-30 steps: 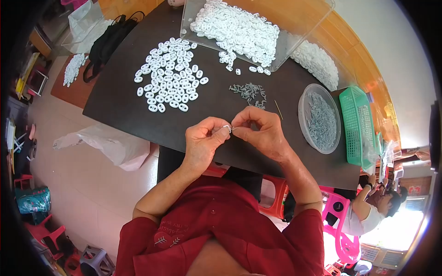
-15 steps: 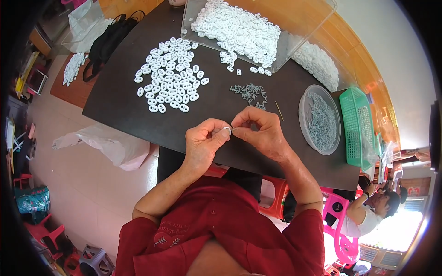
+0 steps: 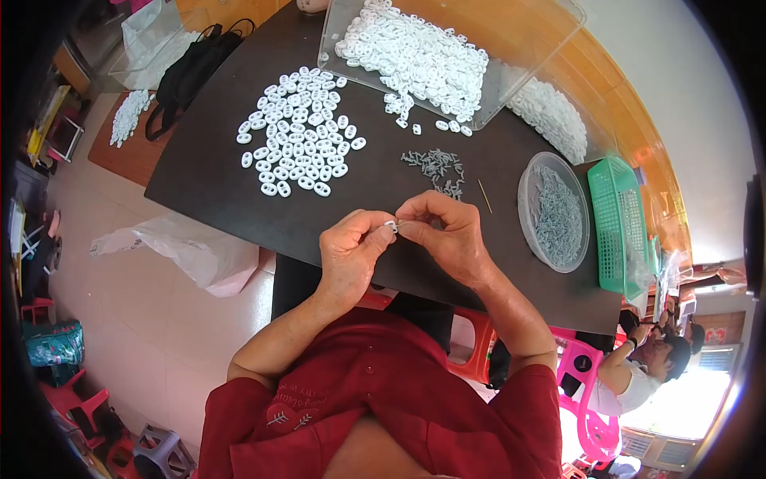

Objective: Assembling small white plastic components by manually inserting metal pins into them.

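Small white plastic piece [image 3: 391, 226], oval and pale, pinched between both hands just above the near edge of the dark tabletop [image 3: 215, 191]. Too small to tell more of its shape. Left hand [image 3: 351, 255] bent at the wrist, thumb and forefinger closed on the piece from the left side, other fingers curled in. Right hand [image 3: 447, 235] meeting it from the right, fingertips [image 3: 407, 219] pressed on the same piece, knuckles up, forearm coming in from the lower edge.

Just beyond the hands, a small heap of grey metal parts [image 3: 437, 166] and a thin stick [image 3: 484, 195] on the tabletop. Toward the right edge, a round clear dish [image 3: 528, 191] with more grey parts, beside it a green basket [image 3: 622, 231]. Further, toward the left, a spread group of white oval pieces [image 3: 299, 144]. At the far edge, a clear tray [image 3: 335, 40] full of the same white pieces.
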`<state>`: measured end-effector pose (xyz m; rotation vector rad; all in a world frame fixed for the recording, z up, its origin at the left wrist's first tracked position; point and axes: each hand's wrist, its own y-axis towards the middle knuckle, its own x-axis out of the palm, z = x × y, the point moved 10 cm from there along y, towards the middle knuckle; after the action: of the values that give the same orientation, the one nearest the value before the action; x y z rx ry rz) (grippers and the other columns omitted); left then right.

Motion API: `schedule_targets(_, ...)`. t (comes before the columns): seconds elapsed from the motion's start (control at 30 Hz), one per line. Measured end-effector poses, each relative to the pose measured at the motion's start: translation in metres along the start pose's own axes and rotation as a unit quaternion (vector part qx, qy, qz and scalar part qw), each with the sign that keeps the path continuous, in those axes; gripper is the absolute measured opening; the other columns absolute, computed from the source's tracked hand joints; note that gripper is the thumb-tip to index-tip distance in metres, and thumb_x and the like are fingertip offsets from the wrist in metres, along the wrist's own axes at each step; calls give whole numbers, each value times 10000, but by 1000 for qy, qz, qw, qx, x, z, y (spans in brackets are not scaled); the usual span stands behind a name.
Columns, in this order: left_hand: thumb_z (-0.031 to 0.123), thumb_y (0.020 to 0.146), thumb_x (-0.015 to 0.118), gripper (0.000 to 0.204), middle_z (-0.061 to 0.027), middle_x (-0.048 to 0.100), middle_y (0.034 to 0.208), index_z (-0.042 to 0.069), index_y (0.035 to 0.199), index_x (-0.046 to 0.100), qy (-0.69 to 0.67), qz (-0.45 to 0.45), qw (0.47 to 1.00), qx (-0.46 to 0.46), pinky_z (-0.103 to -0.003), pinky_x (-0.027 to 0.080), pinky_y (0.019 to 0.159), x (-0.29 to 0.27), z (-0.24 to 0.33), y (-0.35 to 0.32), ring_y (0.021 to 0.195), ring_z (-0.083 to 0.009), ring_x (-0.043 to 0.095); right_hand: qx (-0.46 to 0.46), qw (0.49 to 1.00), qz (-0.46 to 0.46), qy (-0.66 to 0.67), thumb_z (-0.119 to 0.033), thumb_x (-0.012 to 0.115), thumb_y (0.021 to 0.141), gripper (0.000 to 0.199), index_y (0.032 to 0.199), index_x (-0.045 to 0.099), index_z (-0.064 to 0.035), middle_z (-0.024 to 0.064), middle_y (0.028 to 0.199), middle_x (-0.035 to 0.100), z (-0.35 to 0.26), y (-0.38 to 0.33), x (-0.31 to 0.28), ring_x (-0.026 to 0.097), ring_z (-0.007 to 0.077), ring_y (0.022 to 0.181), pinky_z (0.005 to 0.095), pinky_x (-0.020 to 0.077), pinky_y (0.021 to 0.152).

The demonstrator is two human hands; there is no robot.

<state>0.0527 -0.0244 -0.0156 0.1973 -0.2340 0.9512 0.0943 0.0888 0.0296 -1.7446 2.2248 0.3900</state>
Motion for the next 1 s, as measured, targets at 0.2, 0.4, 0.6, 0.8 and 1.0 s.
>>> schedule_targets(0.2, -5, 837, 591, 85, -8, 545, 776, -35, 904, 635, -20, 19, 1000, 2, -186, 412, 610, -2, 1, 0, 697, -54, 499, -24, 1000, 16, 2, 21, 625, 771, 107, 876, 624, -4, 9, 784, 609, 0, 1, 1, 536, 63, 718, 221, 435, 636)
schedule_targets(0.4, 61, 869, 585, 133, -25, 602, 794, -35, 954, 621, 16, 36, 999, 18, -178, 423, 616, -5, 0, 0, 687, -56, 517, -124, 983, 41, -127, 38, 580, 786, 57, 830, 574, 2, 59, 760, 558, -18, 1, 5, 536, 137, 692, 258, 436, 623)
schedule_targets(0.6, 45, 866, 582, 114, -21, 595, 779, -40, 933, 617, 42, 48, 996, 59, -180, 410, 588, -4, 5, 1, 660, -51, 493, -141, 978, 53, -147, 32, 568, 785, 42, 810, 559, -1, 81, 741, 541, -20, 3, 9, 543, 185, 681, 282, 436, 613)
schedule_targets(0.8, 28, 863, 578, 95, -22, 593, 773, -37, 921, 615, 27, 61, 996, 64, -178, 403, 572, -5, 4, 5, 644, -50, 483, -138, 980, 65, -130, -22, 591, 758, 53, 761, 538, -27, 110, 712, 549, -18, 8, 7, 544, 284, 666, 364, 445, 594)
schedule_targets(1.0, 35, 864, 574, 100, -19, 602, 760, -12, 939, 621, -84, 29, 996, -30, -175, 400, 560, -3, -13, 17, 639, -37, 499, -154, 976, 44, -146, -40, 601, 765, 49, 763, 563, -9, 114, 722, 579, -23, 14, -3, 557, 277, 676, 357, 451, 612)
